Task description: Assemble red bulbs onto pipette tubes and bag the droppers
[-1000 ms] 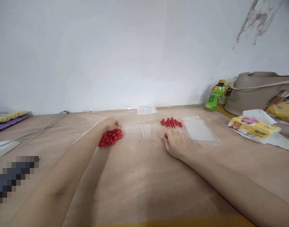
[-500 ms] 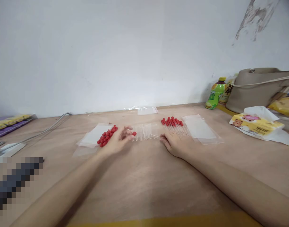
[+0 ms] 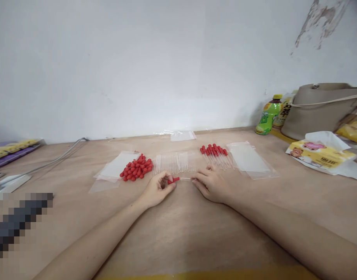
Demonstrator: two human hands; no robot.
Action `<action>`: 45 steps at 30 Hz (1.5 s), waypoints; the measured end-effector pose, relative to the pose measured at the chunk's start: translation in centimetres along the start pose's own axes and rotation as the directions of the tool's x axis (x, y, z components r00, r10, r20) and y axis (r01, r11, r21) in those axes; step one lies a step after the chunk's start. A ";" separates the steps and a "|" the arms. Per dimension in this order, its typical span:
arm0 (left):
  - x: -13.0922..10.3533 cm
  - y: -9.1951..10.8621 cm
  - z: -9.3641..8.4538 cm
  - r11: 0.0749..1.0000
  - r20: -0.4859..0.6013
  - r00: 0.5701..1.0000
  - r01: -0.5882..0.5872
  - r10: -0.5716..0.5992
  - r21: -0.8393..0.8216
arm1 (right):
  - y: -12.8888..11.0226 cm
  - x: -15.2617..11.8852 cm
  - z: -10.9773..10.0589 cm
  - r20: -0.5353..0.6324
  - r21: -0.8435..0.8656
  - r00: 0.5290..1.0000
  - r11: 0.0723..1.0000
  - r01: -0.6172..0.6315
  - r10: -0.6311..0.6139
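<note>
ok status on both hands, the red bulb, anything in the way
Left hand pinches red dropper bulb. Right hand holds clear dropper tube, end facing the bulb, narrow gap between. Row of tubes lies beyond, not between them.

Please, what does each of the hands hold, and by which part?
The left hand holds a red dropper bulb near its left end; the right hand holds a clear dropper tube by its right end.

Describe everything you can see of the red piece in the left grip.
The red piece is small and slim, perhaps rubber or soft plastic. The left grip pinches one end, partly hiding it; the other points, roughly level, toward a clear tube, with a slight gap between.
</note>
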State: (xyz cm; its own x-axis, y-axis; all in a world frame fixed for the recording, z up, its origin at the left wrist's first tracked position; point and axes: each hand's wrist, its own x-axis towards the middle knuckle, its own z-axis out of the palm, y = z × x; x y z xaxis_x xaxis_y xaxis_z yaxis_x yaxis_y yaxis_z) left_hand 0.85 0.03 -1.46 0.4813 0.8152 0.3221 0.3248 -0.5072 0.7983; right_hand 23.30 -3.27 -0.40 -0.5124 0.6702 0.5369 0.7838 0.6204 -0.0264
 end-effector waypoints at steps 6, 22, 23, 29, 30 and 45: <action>-0.1 0.2 0.1 0.999 0.011 1.000 0.013 -0.013 0.046 | -0.1 -0.1 0.0 -0.059 0.017 0.998 1.000 -0.012 0.013; 0.1 0.3 0.7 0.999 -0.050 0.999 0.002 -0.004 -0.038 | -1.4 0.3 -1.1 -0.046 0.021 0.998 0.999 0.041 -0.040; 0.1 0.3 0.6 1.000 -0.053 0.999 -0.008 0.008 -0.002 | -1.4 0.4 -1.1 -0.036 0.039 0.998 0.998 0.044 -0.042; -0.2 0.7 0.3 0.991 -0.020 0.995 -0.092 0.095 0.099 | -1.8 0.7 -2.7 0.087 0.050 0.996 0.999 -0.010 0.005; -0.2 0.7 0.2 0.988 -0.014 0.994 -0.105 0.107 0.109 | -1.9 0.8 -3.1 0.101 0.048 0.995 0.999 -0.019 0.014; -0.4 1.2 0.1 0.951 0.130 0.984 -0.151 0.120 0.270 | 0.4 0.2 0.0 0.062 0.075 0.991 0.991 0.114 -0.119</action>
State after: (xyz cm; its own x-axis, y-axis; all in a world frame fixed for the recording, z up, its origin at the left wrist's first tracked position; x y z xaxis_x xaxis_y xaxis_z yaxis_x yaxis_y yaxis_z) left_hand 1.11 -0.91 -0.73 0.6186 0.7053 0.3463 0.4561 -0.6812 0.5727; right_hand 23.50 -2.91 -0.36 -0.6225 0.6159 0.4829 0.6918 0.7215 -0.0284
